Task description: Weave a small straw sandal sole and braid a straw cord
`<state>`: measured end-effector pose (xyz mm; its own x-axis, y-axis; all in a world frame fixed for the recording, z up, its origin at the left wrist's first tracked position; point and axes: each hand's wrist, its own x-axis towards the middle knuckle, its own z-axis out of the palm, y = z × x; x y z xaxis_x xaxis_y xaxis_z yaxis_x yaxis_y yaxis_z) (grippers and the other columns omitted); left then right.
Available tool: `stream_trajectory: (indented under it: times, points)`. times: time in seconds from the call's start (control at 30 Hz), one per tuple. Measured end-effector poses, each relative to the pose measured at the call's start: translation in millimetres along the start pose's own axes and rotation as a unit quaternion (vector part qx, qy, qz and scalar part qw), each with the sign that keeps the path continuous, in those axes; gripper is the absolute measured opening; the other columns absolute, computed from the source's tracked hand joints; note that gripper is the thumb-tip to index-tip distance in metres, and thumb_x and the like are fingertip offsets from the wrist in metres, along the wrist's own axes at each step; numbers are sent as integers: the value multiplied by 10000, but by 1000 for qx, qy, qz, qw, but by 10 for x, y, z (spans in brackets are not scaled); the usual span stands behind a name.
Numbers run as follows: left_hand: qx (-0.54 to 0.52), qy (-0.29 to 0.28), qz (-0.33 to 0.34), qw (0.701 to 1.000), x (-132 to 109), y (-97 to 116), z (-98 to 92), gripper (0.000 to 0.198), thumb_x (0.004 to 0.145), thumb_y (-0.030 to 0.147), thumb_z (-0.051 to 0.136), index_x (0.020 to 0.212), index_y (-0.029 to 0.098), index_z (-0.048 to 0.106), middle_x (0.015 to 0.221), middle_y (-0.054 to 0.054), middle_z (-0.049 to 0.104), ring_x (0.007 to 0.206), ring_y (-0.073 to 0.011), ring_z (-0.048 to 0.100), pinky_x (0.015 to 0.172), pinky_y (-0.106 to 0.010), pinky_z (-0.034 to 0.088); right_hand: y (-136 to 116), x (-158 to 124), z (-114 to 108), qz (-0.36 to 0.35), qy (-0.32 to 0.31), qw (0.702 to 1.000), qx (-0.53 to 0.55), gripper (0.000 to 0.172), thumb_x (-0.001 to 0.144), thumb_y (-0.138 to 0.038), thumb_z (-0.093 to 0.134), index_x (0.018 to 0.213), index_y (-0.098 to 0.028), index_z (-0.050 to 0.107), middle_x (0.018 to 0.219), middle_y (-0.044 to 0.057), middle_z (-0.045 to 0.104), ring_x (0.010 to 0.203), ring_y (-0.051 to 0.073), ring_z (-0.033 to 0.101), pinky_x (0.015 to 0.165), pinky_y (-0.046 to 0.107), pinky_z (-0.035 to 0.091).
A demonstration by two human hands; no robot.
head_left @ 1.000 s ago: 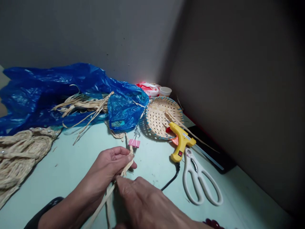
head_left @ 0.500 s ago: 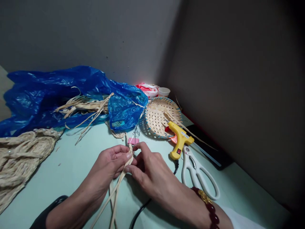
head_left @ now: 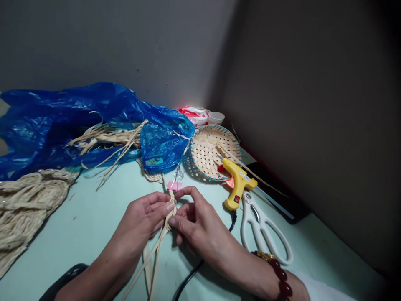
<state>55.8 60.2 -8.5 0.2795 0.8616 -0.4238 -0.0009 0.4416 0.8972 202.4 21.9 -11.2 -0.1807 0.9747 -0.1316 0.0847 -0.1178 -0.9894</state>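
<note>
A braid of pale straw strips (head_left: 172,200) runs from a pink binder clip (head_left: 174,186) down toward me, and its loose ends spread over the table's front. My left hand (head_left: 145,217) pinches the braid between thumb and fingers just below the clip. From the other side, my right hand (head_left: 199,221) grips the strips a little lower, thumb against the braid and the index finger stretched toward the clip. The clip's wire handles point away from me, close to a small coiled straw piece (head_left: 153,175) partly under the blue bag.
A blue plastic bag (head_left: 103,98) with straw strips (head_left: 109,138) lies at the back left. Woven straw work (head_left: 28,209) is at left. To the right are a bamboo basket (head_left: 208,146), yellow glue gun (head_left: 239,184), white scissors (head_left: 261,225), and a black cord (head_left: 188,278).
My right thumb has shifted slightly right and its fingers have loosened a bit around the strips. My left hand keeps its pinch. The view has shifted slightly.
</note>
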Motion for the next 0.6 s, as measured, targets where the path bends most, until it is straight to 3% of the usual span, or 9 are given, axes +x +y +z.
stream_trajectory:
  times: [0.13, 0.3, 0.6]
  points:
    - [8, 28, -1, 1000, 3, 8, 30, 310, 689, 353, 768, 869, 152, 614, 537, 73, 530, 422, -28, 321, 411, -145, 175, 19, 16, 10, 17, 17, 999, 26, 296, 854, -215, 582, 1104, -229, 423, 660, -81, 513, 520, 76, 439, 500, 189, 350]
    - [6, 44, 1, 999, -2, 12, 61, 293, 662, 316, 781, 832, 151, 610, 499, 82, 525, 408, -22, 305, 396, -133, 164, 28, 18, -15, 41, 19, 999, 25, 300, 810, -224, 593, 1057, -215, 423, 726, -68, 512, 474, 57, 388, 481, 198, 333]
    - [67, 47, 37, 996, -4, 6, 3, 237, 712, 333, 740, 856, 179, 632, 650, 13, 668, 593, -104, 546, 529, -171, 382, -43, 10, -64, 40, 30, 992, -116, 208, 776, -151, 507, 981, -186, 514, 658, -61, 474, 564, 96, 425, 500, 212, 305]
